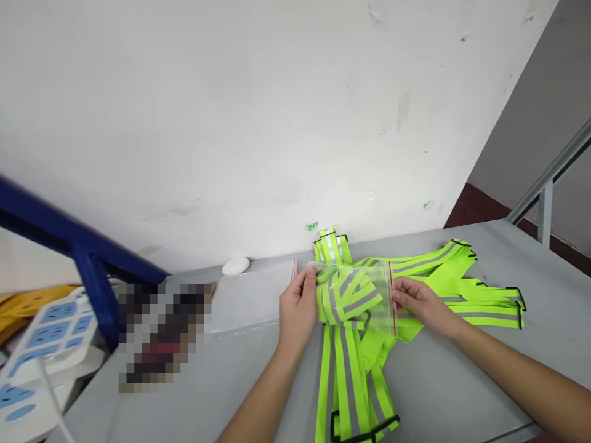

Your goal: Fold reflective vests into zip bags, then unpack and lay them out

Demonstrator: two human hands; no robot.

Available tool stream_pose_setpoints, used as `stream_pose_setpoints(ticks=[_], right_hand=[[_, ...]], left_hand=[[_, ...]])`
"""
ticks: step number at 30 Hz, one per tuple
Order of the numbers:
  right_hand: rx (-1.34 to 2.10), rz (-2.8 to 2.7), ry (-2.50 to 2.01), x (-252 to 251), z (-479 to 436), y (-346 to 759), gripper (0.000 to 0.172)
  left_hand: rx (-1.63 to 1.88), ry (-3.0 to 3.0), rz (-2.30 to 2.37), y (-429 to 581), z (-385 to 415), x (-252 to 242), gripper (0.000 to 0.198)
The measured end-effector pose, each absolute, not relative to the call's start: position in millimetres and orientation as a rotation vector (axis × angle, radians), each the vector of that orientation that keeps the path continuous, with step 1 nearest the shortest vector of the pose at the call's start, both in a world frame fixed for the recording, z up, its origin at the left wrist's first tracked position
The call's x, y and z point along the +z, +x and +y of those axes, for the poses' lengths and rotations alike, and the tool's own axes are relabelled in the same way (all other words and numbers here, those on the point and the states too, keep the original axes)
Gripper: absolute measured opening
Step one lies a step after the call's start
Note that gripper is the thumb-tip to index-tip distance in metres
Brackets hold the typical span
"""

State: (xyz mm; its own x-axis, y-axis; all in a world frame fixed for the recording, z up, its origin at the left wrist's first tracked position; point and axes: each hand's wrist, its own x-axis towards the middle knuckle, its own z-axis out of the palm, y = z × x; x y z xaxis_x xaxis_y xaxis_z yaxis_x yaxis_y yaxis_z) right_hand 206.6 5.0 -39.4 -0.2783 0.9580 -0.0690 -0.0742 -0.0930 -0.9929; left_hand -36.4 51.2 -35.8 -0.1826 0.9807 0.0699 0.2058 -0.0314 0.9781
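Between my two hands is a clear zip bag (382, 289) with a red seal line, lying sideways with a folded neon-yellow reflective strap (339, 298) inside. My left hand (299, 304) pinches the bag's left end between thumb and fingers. At the red-lined end, my right hand (420, 301) is closed on the bag's edge. Beneath and around the bag lie more neon-yellow reflective straps (351, 375) with grey stripes and black buckles. Some spread to the right, others toward me.
Clear plastic bags (252, 298) lie on the grey tabletop (452, 387) at left, near a white round object (236, 266). Farther left are a pixelated item (161, 335), a blue metal frame (87, 252) and white-and-blue power strips (55, 326). A white wall (258, 123) rises behind.
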Motion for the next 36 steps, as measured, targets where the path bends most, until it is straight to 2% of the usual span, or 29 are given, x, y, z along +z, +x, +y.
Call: stream_pose_setpoints(ticks=[4, 7, 8, 12, 18, 28, 36], right_hand=[[1.499, -1.329, -1.105, -31.8, -8.7, 192.0, 0.03], [1.496, -1.33, -1.105, -28.7, -19.4, 180.1, 0.029], [1.499, -1.339, -1.105, -28.7, -21.9, 177.1, 0.03], [1.49, -1.376, -1.119, -32.2, -24.0, 172.6, 0.034], [1.52, -1.335, -1.076, -34.2, -17.8, 175.0, 0.035], [1.533, -1.324, -1.109, -35.2, -17.8, 174.1, 0.042], [1.418, -1.444, -1.141, -35.3, -18.5, 176.6, 0.034]], left_hand=[[1.543, 1.651, 1.588, -29.8, 37.7, -27.9, 0.041], [1.517, 2.126, 1.439, -17.1, 17.8, -20.5, 0.011], [1.427, 2.26, 1.339, -12.4, 11.2, -17.9, 0.01], [1.14, 2.512, 1.159, 2.5, -6.0, -11.7, 0.028], [1.032, 2.515, 1.222, 7.5, -10.3, -12.6, 0.028], [0.916, 2.487, 1.232, 8.6, -15.3, -12.0, 0.013], [0.98, 2.455, 1.265, 10.1, -14.3, -13.1, 0.017]])
